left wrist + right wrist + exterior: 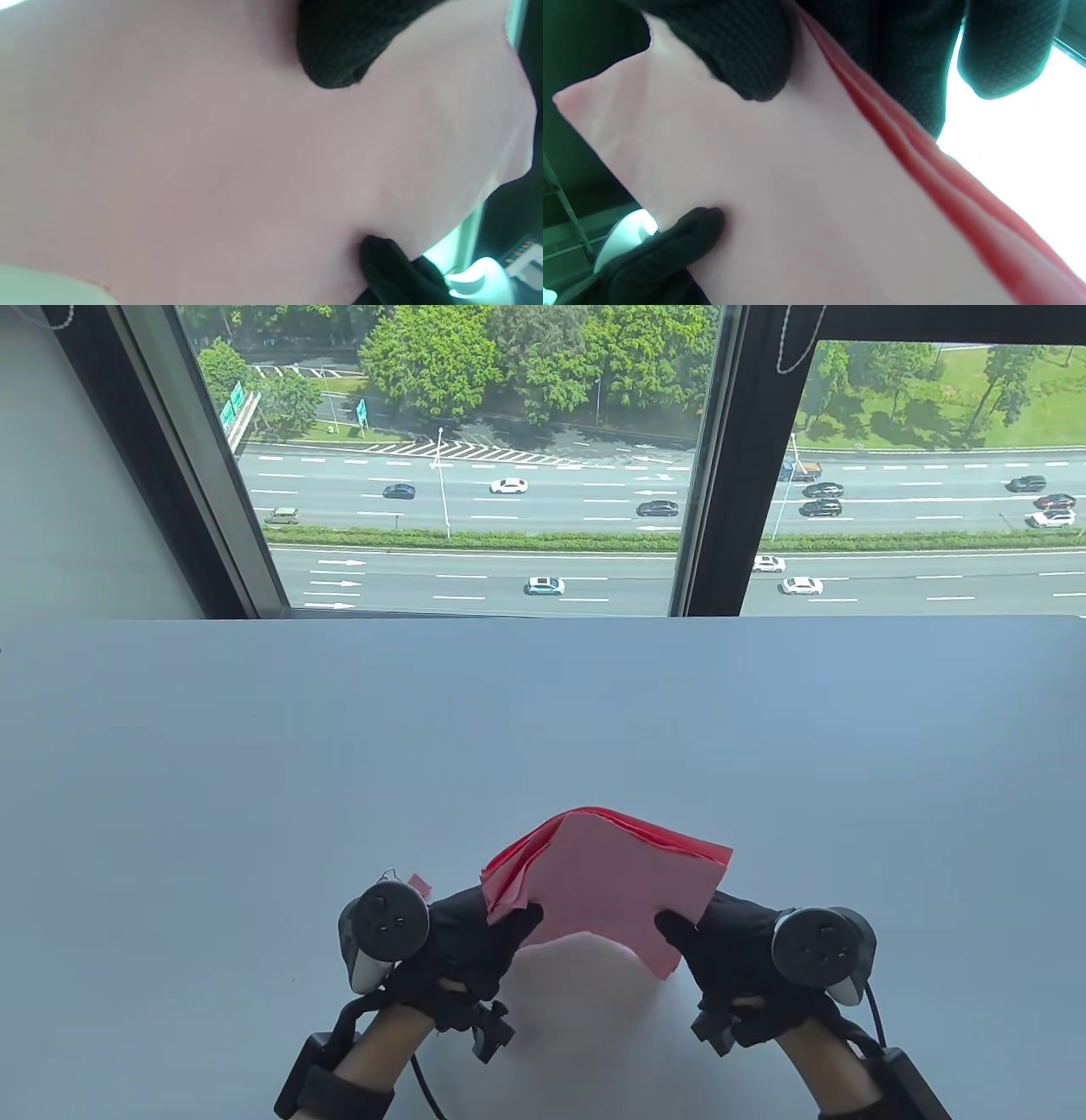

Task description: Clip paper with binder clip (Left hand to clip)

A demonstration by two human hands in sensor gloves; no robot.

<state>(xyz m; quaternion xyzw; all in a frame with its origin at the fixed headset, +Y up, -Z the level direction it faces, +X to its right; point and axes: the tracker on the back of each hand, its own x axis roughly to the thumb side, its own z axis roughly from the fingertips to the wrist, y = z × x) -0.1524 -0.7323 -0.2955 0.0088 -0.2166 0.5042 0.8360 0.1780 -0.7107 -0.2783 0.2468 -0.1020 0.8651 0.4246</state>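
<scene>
Above one white table (254,780), two gloved hands, left hand (475,937) and right hand (721,946), grip one red paper stack (607,874).

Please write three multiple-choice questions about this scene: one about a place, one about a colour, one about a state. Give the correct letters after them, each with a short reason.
1. Where is the paper stack?
A. Flat at the far edge of the table
B. Between the two hands, near the table's front edge
C. On the window sill

2. What colour is the paper?
A. Blue
B. Green
C. Pink to red

3. How is the paper held?
A. Both hands grip it
B. Only the left hand grips it
C. No hand touches it

Answers:
1. B: the table view shows the stack raised between the left hand and the right hand.
2. C: its face is pink and its layered edges red.
3. A: each wrist view shows gloved fingers pinching the sheets.
</scene>
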